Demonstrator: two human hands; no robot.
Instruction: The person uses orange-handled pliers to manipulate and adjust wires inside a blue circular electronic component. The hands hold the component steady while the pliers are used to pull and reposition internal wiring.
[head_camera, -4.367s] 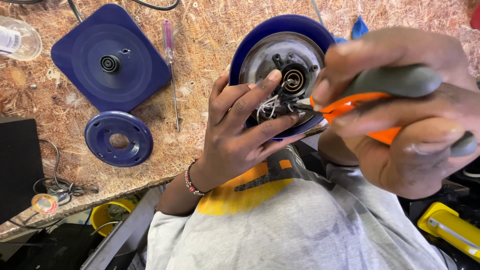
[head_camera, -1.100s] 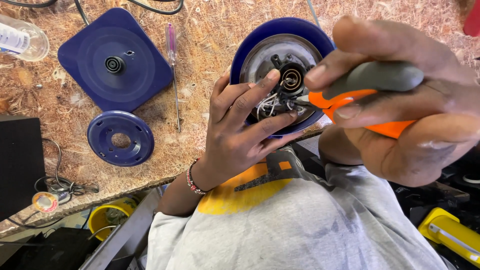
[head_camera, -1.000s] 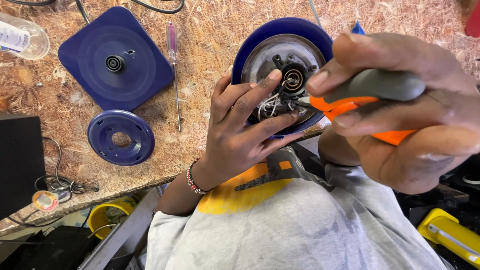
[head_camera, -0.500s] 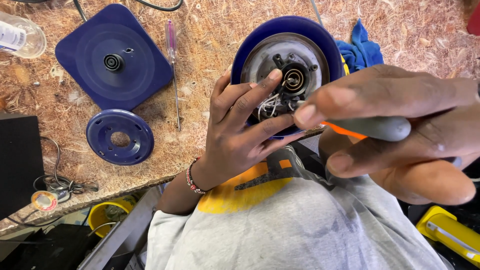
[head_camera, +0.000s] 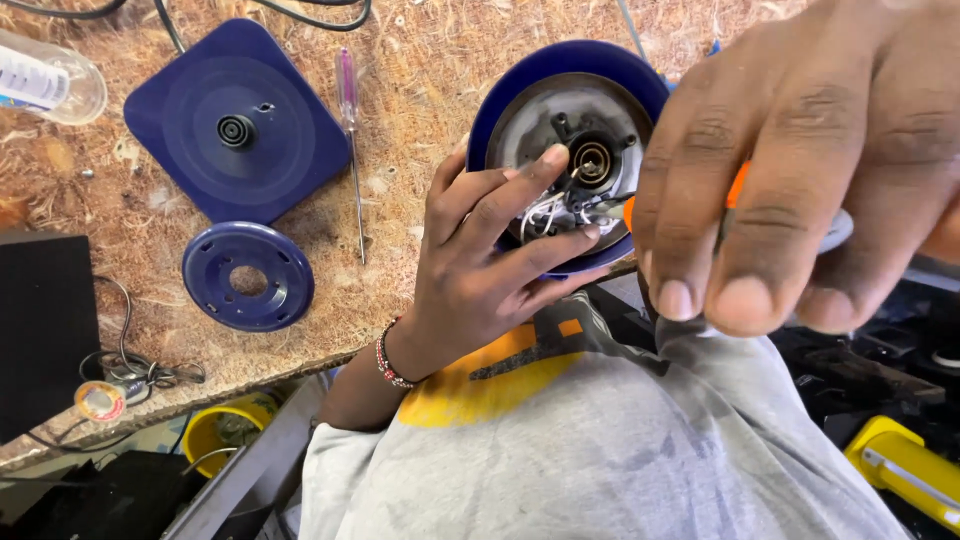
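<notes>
My left hand (head_camera: 490, 260) holds a round blue appliance body (head_camera: 572, 75) at the table's near edge, its underside facing me. Fingers press on the white wires (head_camera: 548, 210) beside the metal coil (head_camera: 592, 160) at its middle. My right hand (head_camera: 800, 160) fills the upper right, very close to the camera. It grips an orange-and-grey hand tool (head_camera: 738, 185), mostly hidden behind the fingers. The tool's thin metal tip (head_camera: 605, 200) reaches into the wiring.
A blue square base (head_camera: 240, 120) and a blue ring cover (head_camera: 248, 277) lie on the chipboard table (head_camera: 420, 60) at left. A purple-handled screwdriver (head_camera: 350, 130) lies between them and the appliance. A clear bottle (head_camera: 45, 80), a black box (head_camera: 45, 330) and a solder spool (head_camera: 98, 400) sit far left.
My right hand has risen toward the camera and now covers most of the tool. My left hand and the blue appliance body have stayed in place.
</notes>
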